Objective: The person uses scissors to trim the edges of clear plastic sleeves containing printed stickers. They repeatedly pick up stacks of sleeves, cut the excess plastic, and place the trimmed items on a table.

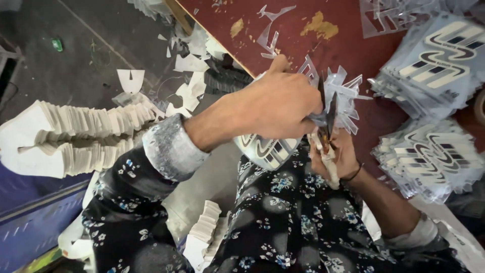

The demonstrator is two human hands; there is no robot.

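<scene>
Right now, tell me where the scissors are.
In the head view, the scissors are right of centre, gripped by the right hand, blades up beside the left hand, against the clear plastic cut-outs.

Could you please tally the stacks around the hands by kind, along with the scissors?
Striped-sticker stacks on the table: 2, upper and lower
White cut-out stacks at left: 1
Small white stacks by the lap: 1
Scissors: 1, in the right hand
Sticker sheets in the left hand: 1
Total: 6
</scene>
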